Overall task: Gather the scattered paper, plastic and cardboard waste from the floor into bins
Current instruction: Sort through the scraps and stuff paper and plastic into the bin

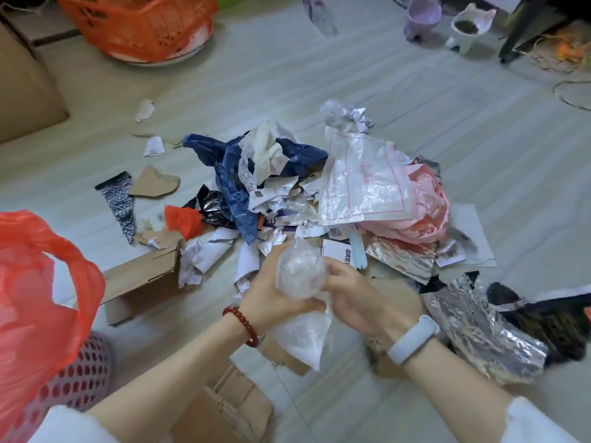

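Observation:
Both hands hold a clear plastic bag (300, 276) just above the floor; its top is balled up and its lower part hangs loose. My left hand (268, 292), with a red bead bracelet, grips the balled part from the left. My right hand (355, 295), with a pale blue wristband, grips it from the right. Behind them lies a waste pile: blue plastic (233, 174), a clear zip bag (364, 183), a pink bag (425, 212), torn paper (204, 254) and foil wrappers (479, 327). A small cardboard box (140, 282) lies to the left.
A red plastic bag (35, 282) lines a pink mesh bin (83, 375) at the near left. An orange basket (140, 24) stands at the far left, beside a large cardboard box (22, 87). Two cat-shaped bowls (447, 24) stand at the far right. Flattened cardboard (230, 407) lies under my arms.

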The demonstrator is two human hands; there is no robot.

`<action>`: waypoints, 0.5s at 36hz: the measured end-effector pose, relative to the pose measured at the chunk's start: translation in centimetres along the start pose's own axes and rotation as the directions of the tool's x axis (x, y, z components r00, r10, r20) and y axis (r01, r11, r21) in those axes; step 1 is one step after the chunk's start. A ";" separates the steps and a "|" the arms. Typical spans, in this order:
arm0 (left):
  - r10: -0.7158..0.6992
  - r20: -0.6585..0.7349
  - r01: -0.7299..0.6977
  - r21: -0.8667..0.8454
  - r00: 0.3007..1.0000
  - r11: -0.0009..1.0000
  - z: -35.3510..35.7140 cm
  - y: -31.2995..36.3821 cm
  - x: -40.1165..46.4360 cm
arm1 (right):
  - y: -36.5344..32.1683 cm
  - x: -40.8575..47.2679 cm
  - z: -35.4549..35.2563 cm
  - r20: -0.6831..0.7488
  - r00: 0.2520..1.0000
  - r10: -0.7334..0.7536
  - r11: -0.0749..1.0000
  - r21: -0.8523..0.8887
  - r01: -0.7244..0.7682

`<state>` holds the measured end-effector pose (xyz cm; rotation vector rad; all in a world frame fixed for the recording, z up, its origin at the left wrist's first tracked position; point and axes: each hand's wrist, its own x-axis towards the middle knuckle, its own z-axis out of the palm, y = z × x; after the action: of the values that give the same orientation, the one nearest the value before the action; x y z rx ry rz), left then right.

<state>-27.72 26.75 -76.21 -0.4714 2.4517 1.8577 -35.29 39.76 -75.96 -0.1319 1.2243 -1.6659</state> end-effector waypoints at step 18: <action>-0.138 -0.187 0.232 0.756 0.973 0.612 -7.3 -6.5 -6.5 | 7.6 3.8 -1.9 0.206 0.955 -0.214 -0.386 -0.916 0.111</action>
<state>-18.72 19.68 -78.87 -0.7216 2.8042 0.5560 -33.26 38.35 -84.32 -1.4646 2.5017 -0.1251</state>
